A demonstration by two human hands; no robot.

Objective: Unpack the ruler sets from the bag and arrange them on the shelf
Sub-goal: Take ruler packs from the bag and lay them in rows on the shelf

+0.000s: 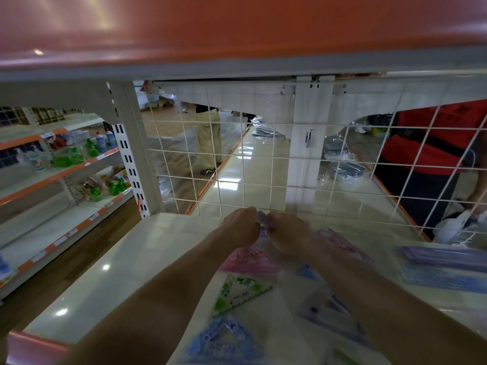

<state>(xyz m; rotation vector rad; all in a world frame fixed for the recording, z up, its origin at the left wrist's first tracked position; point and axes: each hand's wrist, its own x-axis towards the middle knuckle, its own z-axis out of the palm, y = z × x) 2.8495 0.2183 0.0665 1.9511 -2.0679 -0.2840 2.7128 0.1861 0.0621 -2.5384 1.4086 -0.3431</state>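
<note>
Both my hands reach to the back of the white shelf (147, 262), close to the wire grid. My left hand (241, 226) and my right hand (288, 231) together pinch the top of a clear plastic bag (297, 283) holding a purple ruler set (263, 217). Inside or under the bag lie a pink set (245, 262), a green triangle set (241, 292), a blue set (224, 341) and a purple triangle set (326, 314). A stack of purple and blue sets (445, 267) lies on the shelf at the right.
A white wire grid (200, 159) closes the shelf's back. The shelf above (237, 35) hangs low overhead. Behind the grid stand a person in red (432, 143) and another in beige trousers (209, 138). Shelves with green bottles (66, 159) are at the left.
</note>
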